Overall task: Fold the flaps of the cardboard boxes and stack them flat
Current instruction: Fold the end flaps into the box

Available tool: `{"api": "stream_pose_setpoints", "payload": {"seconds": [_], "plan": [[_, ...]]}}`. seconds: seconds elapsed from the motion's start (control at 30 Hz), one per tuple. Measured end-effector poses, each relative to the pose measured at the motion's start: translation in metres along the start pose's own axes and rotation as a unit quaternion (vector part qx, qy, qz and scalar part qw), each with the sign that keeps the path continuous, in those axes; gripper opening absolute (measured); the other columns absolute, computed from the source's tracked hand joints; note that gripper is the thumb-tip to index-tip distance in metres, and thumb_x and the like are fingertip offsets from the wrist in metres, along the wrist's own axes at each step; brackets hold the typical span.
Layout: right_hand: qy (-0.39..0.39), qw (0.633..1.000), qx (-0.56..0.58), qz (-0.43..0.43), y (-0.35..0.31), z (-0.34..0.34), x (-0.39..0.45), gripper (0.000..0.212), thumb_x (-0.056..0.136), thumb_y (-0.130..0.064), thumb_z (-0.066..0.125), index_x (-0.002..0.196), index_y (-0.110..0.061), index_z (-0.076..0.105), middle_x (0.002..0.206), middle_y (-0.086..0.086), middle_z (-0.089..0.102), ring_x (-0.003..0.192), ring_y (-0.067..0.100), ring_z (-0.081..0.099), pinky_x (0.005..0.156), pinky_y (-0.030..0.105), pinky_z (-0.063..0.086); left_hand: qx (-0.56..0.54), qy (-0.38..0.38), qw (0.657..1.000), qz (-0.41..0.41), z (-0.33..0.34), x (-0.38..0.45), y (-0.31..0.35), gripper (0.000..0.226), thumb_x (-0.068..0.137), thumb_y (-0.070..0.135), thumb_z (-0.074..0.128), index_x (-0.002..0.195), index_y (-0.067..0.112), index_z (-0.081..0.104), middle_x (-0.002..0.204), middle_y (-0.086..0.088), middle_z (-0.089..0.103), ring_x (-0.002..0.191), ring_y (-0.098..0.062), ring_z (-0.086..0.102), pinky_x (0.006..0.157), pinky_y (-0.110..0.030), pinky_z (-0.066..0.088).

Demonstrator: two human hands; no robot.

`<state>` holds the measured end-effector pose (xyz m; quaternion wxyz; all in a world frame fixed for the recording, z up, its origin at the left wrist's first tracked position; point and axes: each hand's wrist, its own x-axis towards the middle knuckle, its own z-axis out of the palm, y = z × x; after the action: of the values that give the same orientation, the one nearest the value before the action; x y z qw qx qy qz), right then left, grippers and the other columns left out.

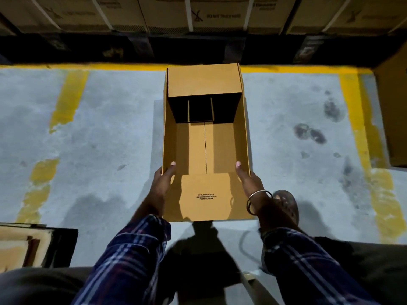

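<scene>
A brown cardboard box (pixel 206 146) stands open on the concrete floor in front of me, its mouth facing up. Its near flap (pixel 204 197), printed with small black text, is spread toward me. The far flap stands up at the back. My left hand (pixel 164 179) grips the near left corner of the box wall, thumb inside. At the near right corner my right hand (pixel 245 177) grips the wall the same way, with a bangle on its wrist.
Yellow painted lines (pixel 66 100) mark the grey floor on both sides and behind the box. Strapped cartons (pixel 198 14) line the back. Flat cardboard lies at the lower left (pixel 24 243). Another box edge (pixel 394 119) shows at the right. A sandalled foot (pixel 286 205) is near my right wrist.
</scene>
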<state>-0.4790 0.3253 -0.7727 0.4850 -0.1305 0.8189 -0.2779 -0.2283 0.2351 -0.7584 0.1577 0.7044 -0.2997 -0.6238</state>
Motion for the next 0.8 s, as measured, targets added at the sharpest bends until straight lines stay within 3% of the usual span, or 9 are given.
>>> {"api": "stream_pose_setpoints", "payload": {"seconds": [0.13, 0.2, 0.27, 0.33, 0.43, 0.5, 0.63, 0.7, 0.8], "plan": [[0.023, 0.999, 0.047, -0.013, 0.0, 0.005, -0.005, 0.118, 0.057, -0.097, 0.048, 0.145, -0.018, 0.052, 0.143, 0.01, 0.059, 0.129, 0.036, 0.055, 0.112, 0.052, 0.041, 0.005, 0.048, 0.998, 0.031, 0.004, -0.005, -0.005, 0.09, 0.086, 0.073, 0.062, 0.158, 0.031, 0.029, 0.159, -0.006, 0.043, 0.14, -0.039, 0.045, 0.114, -0.058, 0.038], [0.017, 0.999, 0.049, -0.015, 0.001, 0.004, -0.005, 0.099, 0.075, -0.086, 0.055, 0.146, -0.016, 0.05, 0.144, 0.013, 0.058, 0.13, 0.037, 0.054, 0.112, 0.052, 0.04, 0.018, 0.051, 0.998, 0.022, 0.005, -0.011, -0.002, 0.09, 0.086, 0.072, 0.062, 0.159, 0.031, 0.029, 0.16, -0.009, 0.042, 0.14, -0.04, 0.045, 0.114, -0.058, 0.038], [0.032, 0.999, 0.026, -0.027, 0.0, 0.004, -0.007, 0.089, 0.085, -0.074, 0.058, 0.147, -0.012, 0.046, 0.145, 0.017, 0.054, 0.131, 0.039, 0.052, 0.111, 0.05, 0.04, 0.04, 0.072, 0.997, 0.012, 0.004, -0.019, 0.002, 0.086, 0.091, 0.068, 0.061, 0.16, 0.028, 0.028, 0.162, -0.012, 0.038, 0.142, -0.042, 0.043, 0.114, -0.057, 0.038], [0.085, 0.991, -0.053, -0.083, -0.003, 0.007, -0.018, 0.094, 0.085, -0.07, 0.061, 0.152, -0.009, 0.037, 0.154, 0.019, 0.041, 0.141, 0.04, 0.04, 0.115, 0.051, 0.035, 0.076, 0.104, 0.992, 0.014, 0.002, -0.032, 0.009, 0.084, 0.092, 0.062, 0.064, 0.157, 0.019, 0.034, 0.159, -0.018, 0.037, 0.138, -0.043, 0.045, 0.11, -0.055, 0.043], [0.157, 0.929, -0.228, -0.244, -0.013, 0.016, -0.035, 0.084, 0.095, -0.054, 0.059, 0.16, -0.014, 0.023, 0.168, 0.009, 0.017, 0.155, 0.032, 0.011, 0.124, 0.051, 0.017, 0.16, 0.119, 0.978, 0.065, -0.006, -0.054, 0.032, 0.081, 0.091, 0.054, 0.07, 0.152, 0.008, 0.041, 0.155, -0.021, 0.041, 0.134, -0.041, 0.048, 0.105, -0.046, 0.046], [0.112, 0.89, -0.328, -0.298, -0.029, 0.023, -0.044, 0.072, 0.099, -0.054, 0.051, 0.159, -0.021, 0.028, 0.167, 0.004, 0.022, 0.157, 0.027, 0.005, 0.125, 0.05, 0.008, 0.191, 0.105, 0.969, 0.119, -0.017, -0.074, 0.058, 0.071, 0.095, 0.049, 0.069, 0.148, 0.008, 0.047, 0.152, -0.016, 0.049, 0.134, -0.036, 0.05, 0.104, -0.036, 0.044], [-0.017, 0.852, -0.465, -0.239, -0.047, 0.034, -0.063, 0.06, 0.1, -0.064, 0.037, 0.141, -0.023, 0.052, 0.148, 0.007, 0.052, 0.149, 0.031, 0.029, 0.12, 0.062, 0.011, 0.212, 0.012, 0.952, 0.219, -0.038, -0.141, 0.117, 0.047, 0.095, 0.052, 0.066, 0.131, 0.021, 0.064, 0.134, -0.003, 0.064, 0.121, -0.024, 0.061, 0.102, -0.039, 0.049], [0.007, 0.825, -0.507, -0.249, -0.051, 0.033, -0.079, 0.053, 0.101, -0.061, 0.038, 0.134, -0.025, 0.057, 0.139, 0.006, 0.057, 0.137, 0.03, 0.043, 0.115, 0.064, 0.021, 0.249, -0.027, 0.927, 0.278, -0.053, -0.185, 0.141, 0.045, 0.097, 0.051, 0.065, 0.133, 0.025, 0.063, 0.128, 0.0, 0.066, 0.116, -0.019, 0.063, 0.098, -0.037, 0.05], [0.089, 0.812, -0.486, -0.311, -0.071, 0.021, -0.111, 0.049, 0.103, -0.058, 0.032, 0.118, -0.026, 0.066, 0.121, 0.005, 0.066, 0.117, 0.029, 0.057, 0.102, 0.053, 0.036, 0.284, -0.045, 0.887, 0.36, -0.073, -0.241, 0.155, 0.042, 0.099, 0.047, 0.063, 0.137, 0.028, 0.061, 0.119, 0.002, 0.068, 0.111, -0.011, 0.063, 0.093, -0.031, 0.051]]}}
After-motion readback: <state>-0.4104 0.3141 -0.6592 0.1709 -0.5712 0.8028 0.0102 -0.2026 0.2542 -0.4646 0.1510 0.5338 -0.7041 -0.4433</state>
